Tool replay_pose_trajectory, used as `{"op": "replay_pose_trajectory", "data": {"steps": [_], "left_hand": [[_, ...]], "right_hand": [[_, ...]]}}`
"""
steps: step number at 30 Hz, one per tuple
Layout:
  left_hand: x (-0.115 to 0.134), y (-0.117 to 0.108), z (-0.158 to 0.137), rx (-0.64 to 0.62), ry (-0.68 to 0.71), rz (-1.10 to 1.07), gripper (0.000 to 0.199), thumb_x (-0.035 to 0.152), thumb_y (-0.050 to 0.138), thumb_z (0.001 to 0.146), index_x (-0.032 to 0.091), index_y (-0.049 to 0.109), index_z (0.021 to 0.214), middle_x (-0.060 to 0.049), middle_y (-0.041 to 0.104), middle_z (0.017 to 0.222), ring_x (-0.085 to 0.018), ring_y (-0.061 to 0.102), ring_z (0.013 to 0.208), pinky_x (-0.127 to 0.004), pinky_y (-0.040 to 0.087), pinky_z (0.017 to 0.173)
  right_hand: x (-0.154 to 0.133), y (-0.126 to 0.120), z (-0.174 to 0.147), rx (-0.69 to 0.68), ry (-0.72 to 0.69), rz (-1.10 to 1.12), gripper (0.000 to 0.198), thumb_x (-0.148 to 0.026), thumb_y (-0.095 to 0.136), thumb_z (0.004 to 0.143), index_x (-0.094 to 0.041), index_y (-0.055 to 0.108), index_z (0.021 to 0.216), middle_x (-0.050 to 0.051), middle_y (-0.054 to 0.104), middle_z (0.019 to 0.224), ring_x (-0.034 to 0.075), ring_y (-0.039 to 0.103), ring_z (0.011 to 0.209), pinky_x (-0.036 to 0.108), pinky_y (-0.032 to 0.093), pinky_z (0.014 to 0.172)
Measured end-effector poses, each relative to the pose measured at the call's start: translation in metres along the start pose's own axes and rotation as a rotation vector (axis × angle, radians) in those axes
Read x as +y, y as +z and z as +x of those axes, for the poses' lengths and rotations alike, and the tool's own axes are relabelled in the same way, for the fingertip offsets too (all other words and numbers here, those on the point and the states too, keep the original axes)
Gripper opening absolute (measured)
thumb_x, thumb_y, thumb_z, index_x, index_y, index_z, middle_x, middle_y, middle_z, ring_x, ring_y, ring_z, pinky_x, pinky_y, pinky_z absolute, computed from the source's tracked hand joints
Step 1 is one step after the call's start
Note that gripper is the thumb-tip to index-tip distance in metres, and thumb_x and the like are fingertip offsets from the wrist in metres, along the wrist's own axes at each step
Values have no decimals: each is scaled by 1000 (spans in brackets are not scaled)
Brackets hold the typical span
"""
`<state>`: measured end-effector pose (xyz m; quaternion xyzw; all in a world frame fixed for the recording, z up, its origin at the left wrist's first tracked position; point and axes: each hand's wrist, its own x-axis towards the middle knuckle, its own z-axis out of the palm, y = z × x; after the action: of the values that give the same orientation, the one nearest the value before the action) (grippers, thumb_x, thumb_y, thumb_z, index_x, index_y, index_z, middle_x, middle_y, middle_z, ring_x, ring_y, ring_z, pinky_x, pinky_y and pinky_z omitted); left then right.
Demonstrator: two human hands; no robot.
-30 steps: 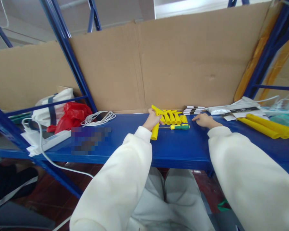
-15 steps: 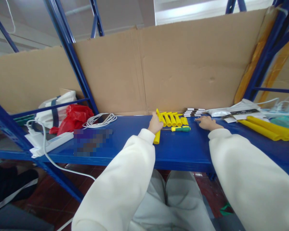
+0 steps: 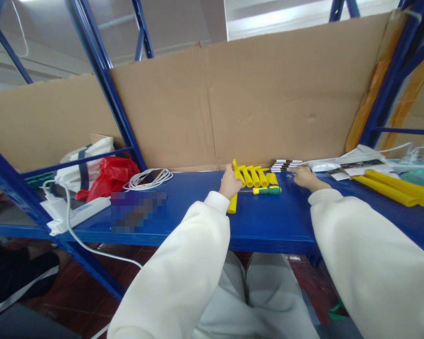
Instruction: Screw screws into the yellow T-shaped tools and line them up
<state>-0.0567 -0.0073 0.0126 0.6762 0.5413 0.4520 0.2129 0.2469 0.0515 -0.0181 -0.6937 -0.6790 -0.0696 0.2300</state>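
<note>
1. Our closed left hand (image 3: pixel 229 183) is holding a yellow tube (image 3: pixel 232 205) beside similar tubes (image 3: pixel 255 179), apparently steadying it.
2. A screwdriver (image 3: pixel 267 190) is lying between our hands, seemingly for easy reach.
3. Our right hand (image 3: pixel 305 178), half-curled, is resting by tiny parts (image 3: pixel 289 176); its hold we cannot tell.

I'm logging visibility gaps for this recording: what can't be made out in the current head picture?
All in the head view:
Yellow tube: middle hidden by the left hand.
Small bits by the right hand: too small to identify, or to tell if held.
Pixelated patch on the blue shelf: contents masked.
Pale green item: cut off by the right edge.
</note>
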Motion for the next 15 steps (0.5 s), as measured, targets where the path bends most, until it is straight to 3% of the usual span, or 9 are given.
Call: {"op": "replay_pose_trajectory", "data": {"steps": [2, 5, 9, 12, 15], "left_hand": [[-2, 0, 1, 4, 2, 7, 51, -1, 64, 79, 20, 49, 123, -15, 67, 135, -27, 72, 117, -37, 56, 99], [-4, 0, 3, 15, -10, 22, 53, -1, 64, 79, 20, 49, 125, -16, 67, 134, -28, 72, 116, -39, 56, 99], [-4, -1, 3, 34, -25, 21, 55, -2, 64, 77, 20, 49, 125, -14, 72, 124, -28, 73, 113, -39, 55, 100], [-2, -1, 1, 34, -34, 18, 54, -2, 64, 77, 21, 49, 123, -14, 71, 125, -27, 73, 112, -38, 54, 100], [1, -2, -1, 24, -35, 16, 52, -3, 63, 78, 20, 48, 122, -15, 69, 130, -27, 73, 113, -37, 55, 98]], "right_hand": [[-6, -7, 0, -1, 40, 12, 49, -13, 54, 83, -26, 78, 124, 13, 71, 135, 36, 59, 131, 58, 47, 108], [-20, -22, -2, -29, -61, 87, 35, -20, 55, 86, -21, 82, 108, 10, 79, 114, 29, 69, 112, 41, 53, 100], [-43, -35, -13, -288, -310, 208, 28, -42, 65, 85, -20, 81, 83, 6, 80, 86, 26, 73, 86, 33, 57, 81], [-62, -35, -25, -436, -452, 243, 31, -51, 73, 78, -22, 82, 87, 3, 81, 90, 27, 74, 85, 33, 58, 78], [-76, -32, -34, -383, -498, 161, 22, -39, 77, 76, -25, 83, 92, 4, 82, 100, 28, 75, 93, 34, 58, 86]]}}
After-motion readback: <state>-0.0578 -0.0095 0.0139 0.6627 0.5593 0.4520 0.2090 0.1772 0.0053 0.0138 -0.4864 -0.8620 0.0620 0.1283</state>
